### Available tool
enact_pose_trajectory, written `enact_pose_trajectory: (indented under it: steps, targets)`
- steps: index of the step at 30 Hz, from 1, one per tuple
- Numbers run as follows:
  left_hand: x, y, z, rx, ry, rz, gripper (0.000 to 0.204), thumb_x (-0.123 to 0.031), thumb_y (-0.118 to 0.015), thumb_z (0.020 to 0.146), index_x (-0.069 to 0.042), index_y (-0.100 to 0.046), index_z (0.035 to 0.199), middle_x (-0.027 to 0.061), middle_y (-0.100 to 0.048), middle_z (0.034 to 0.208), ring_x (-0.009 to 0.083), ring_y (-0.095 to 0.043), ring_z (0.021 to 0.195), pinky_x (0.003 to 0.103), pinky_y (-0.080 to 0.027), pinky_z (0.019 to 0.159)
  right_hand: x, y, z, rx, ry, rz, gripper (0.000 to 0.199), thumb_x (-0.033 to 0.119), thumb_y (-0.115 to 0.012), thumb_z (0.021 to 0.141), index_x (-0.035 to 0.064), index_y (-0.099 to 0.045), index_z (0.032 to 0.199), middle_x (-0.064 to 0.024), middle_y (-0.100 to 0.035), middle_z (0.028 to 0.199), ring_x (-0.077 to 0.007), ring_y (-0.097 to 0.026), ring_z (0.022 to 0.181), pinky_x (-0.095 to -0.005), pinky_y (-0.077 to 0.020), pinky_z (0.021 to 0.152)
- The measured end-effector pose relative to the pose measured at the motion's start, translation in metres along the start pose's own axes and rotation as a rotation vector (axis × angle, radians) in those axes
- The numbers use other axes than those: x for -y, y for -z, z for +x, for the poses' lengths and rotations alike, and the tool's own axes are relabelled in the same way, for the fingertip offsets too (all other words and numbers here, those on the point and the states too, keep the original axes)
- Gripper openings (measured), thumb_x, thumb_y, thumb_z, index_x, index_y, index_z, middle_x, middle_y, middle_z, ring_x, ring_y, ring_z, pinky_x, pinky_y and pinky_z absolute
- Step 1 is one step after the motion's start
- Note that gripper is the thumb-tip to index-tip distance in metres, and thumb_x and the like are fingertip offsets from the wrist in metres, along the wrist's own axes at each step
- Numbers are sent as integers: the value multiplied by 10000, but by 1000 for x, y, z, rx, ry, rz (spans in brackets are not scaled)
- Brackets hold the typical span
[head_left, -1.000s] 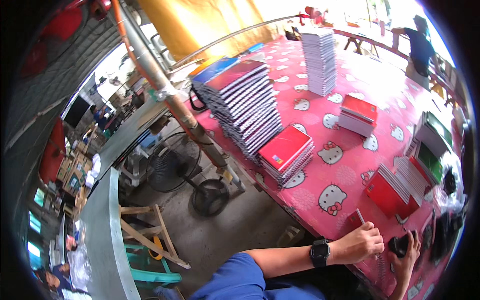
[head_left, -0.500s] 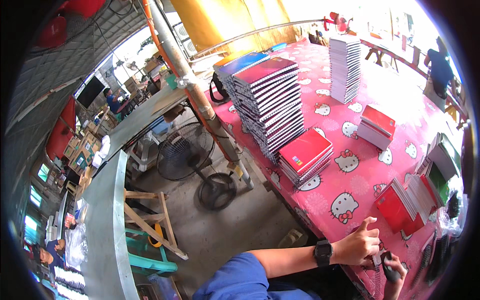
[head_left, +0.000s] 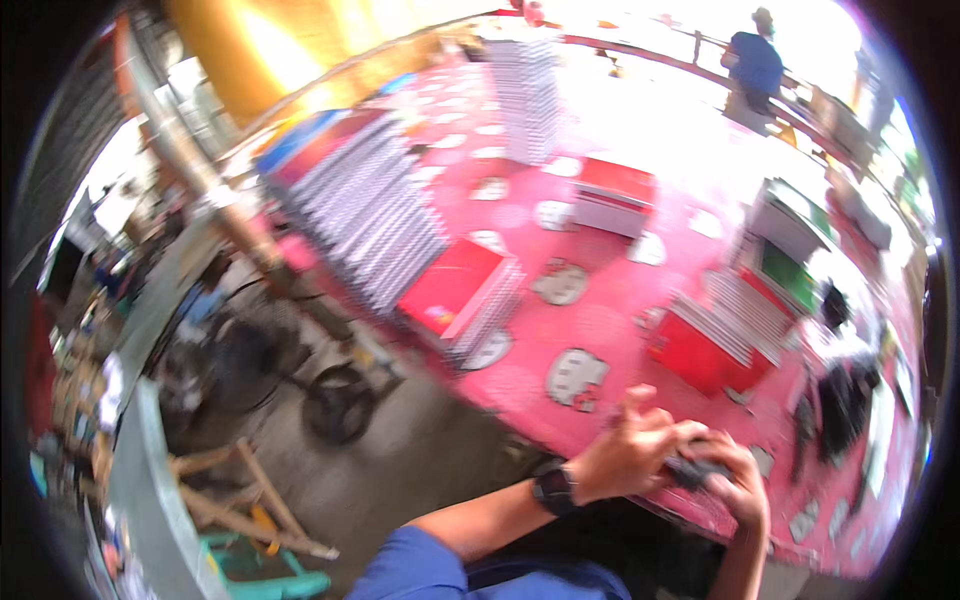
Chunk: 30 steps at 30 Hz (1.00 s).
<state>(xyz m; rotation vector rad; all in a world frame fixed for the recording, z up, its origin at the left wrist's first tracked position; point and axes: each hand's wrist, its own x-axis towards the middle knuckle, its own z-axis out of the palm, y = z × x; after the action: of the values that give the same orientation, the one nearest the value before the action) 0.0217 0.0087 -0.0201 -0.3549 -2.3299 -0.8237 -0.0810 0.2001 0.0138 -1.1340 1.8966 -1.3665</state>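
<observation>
Near the table's front edge my two hands meet, blurred by motion. My right hand [head_left: 738, 478] is closed around a small dark object [head_left: 695, 472], whose kind the blur hides. My left hand [head_left: 622, 456], with a black watch at its wrist, touches it from the left; one finger sticks up and the others are bent, and what they pinch is hidden. Beyond the hands, red-covered spiral notebooks [head_left: 693, 352] lean in a row. Black plastic binding coils [head_left: 843, 408] lie to the right.
Tall notebook stacks [head_left: 365, 215] stand along the left side of the pink table [head_left: 520, 395], with a red-topped stack [head_left: 455, 288] beside them. Another red stack [head_left: 612, 197] and a white-edged stack [head_left: 525, 105] stand farther back. A floor fan [head_left: 340, 405] and a person [head_left: 755, 65] are beyond.
The view has swung right, so the table's things shift left in it. My hands have come together and risen, with the dark object now between them.
</observation>
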Motion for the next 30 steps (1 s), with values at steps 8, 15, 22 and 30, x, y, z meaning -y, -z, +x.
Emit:
enact_pose_trajectory:
  steps: [8,15,22,30]
  targets:
    - [37,-18,-26,-118,509,-796,845,-138,-895,615,-52,-374,1274,58,-560,951,136,-554,874,287,-477,752,0,8,4,30,-2,-156,561,529,-686,752,96,-691,1110,-187,-618,1144,-339,-515,1161,-433,-408,956]
    - [43,-19,-28,-75,499,-899,408,-91,-850,689,-87,-482,864,-11,-522,815,71,-501,740,234,-448,663,5,15,12,7,-60,-132,555,492,-658,765,49,-685,1098,-209,-580,1233,-320,-505,1192,-438,-361,1010]
    - [47,-16,-30,-28,490,-824,410,-129,-846,705,-92,-471,867,-19,-523,781,58,-480,711,235,-428,626,12,12,34,81,-218,-106,528,483,-640,801,91,-674,1154,-199,-577,1243,-299,-489,1217,-434,-363,1006]
    - [39,-10,-23,-5,473,-778,355,-60,-794,744,-85,-466,878,1,-531,834,60,-524,755,249,-462,652,5,14,38,211,35,230,603,511,-619,808,70,-630,1219,-148,-592,1229,-313,-429,1259,-454,-285,1070]
